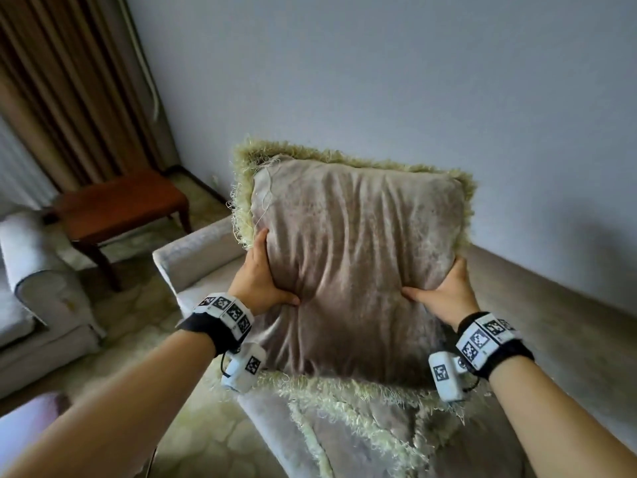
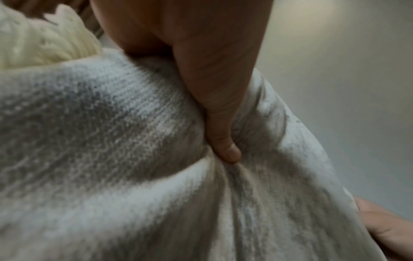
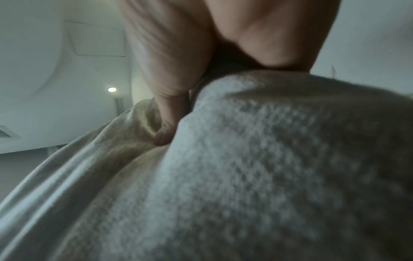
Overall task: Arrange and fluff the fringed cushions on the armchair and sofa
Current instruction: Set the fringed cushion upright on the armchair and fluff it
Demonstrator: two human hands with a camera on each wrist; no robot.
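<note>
Plain grey wall behind a pale upholstered sofa (image 1: 206,243). Taupe velvet square cushion with green fringe (image 1: 355,257) is held upright above the seat; a second fringed cushion (image 1: 362,419) lies below it. It looks soft, light and squashy, best gripped at the side edges. Left hand (image 1: 265,281) and right hand (image 1: 444,291) clamp opposite sides, thumbs dug into the front, arms outstretched.

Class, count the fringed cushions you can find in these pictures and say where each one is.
2. One fringed cushion is held upright between the left hand and right hand; a second cushion lies below it on the seat. Others may be out of view.
</note>
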